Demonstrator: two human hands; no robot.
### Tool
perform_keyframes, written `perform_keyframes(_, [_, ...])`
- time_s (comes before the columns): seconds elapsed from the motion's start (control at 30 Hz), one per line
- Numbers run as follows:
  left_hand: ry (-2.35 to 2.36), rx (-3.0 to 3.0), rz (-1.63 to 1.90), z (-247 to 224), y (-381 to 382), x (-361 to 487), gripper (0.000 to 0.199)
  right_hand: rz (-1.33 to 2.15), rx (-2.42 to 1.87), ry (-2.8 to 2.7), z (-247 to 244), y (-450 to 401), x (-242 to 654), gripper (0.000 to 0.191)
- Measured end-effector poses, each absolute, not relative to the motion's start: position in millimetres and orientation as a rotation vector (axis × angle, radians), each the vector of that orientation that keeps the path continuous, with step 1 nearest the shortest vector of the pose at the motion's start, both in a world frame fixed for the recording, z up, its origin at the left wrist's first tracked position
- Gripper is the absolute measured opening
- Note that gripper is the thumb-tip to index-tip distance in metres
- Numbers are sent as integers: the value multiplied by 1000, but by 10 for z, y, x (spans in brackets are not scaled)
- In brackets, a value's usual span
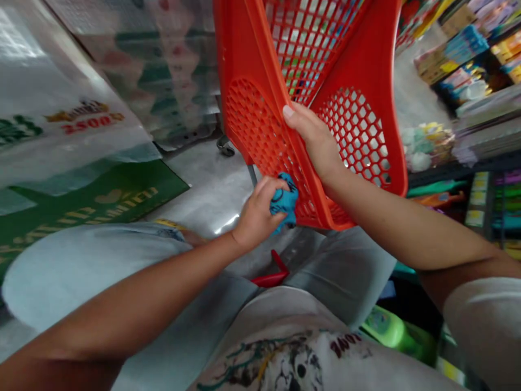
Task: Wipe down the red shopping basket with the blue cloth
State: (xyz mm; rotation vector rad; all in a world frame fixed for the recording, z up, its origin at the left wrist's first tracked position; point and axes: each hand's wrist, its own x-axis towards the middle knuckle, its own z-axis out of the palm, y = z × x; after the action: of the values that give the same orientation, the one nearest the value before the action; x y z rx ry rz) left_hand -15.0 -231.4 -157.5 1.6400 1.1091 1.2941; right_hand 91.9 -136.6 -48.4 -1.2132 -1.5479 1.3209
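A red plastic shopping cart (248,60) with mesh walls stands tilted in the view before me. My left hand (256,217) is closed round a crumpled blue cloth (287,198) with dark markings. That cloth lies against the outside of the cart's perforated side wall, low near its bottom corner. Higher up, my right hand (319,144) grips the rim of the same wall, its thumb over the edge; its other fingers are hidden inside the cart.
Large plastic-wrapped packs (163,70) and a green printed carton (109,201) stand at the left. Shelves of goods line the right side, with a green bottle (386,328) low by my leg. A caster (225,145) shows under the cart on the grey floor (203,179).
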Motion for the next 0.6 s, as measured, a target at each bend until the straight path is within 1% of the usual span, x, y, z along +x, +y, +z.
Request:
perform_keyframes(0.13, [1347, 1422, 1271, -1654, -2227, -129, 36, 1404, -1142, -1381, -451, -1394, 854, 13])
perform_keyframes(0.2, [1277, 1556, 1358, -1561, -2282, -118, 40, 1418, -1082, -1350, -456, -1394, 847, 10])
perform_keyframes(0.27, [1101, 1794, 1444, -1443, -2345, -130, 44, 1439, -1037, -1322, -478, -1378, 850, 9])
perform_keyframes(0.33, [1026, 1903, 1461, -1398, -2342, -152, 44, 1443, -1004, -1303, -513, -1343, 853, 10])
perform_keyframes(0.5, [1374, 1477, 1344, -1556, -2164, -147, 39, 1371, -1118, -1317, -576, -1273, 839, 11])
perform_keyframes(0.6, [1365, 1497, 1352, -1534, -2244, -112, 41, 1397, -1085, -1271, -560, -1315, 814, 11])
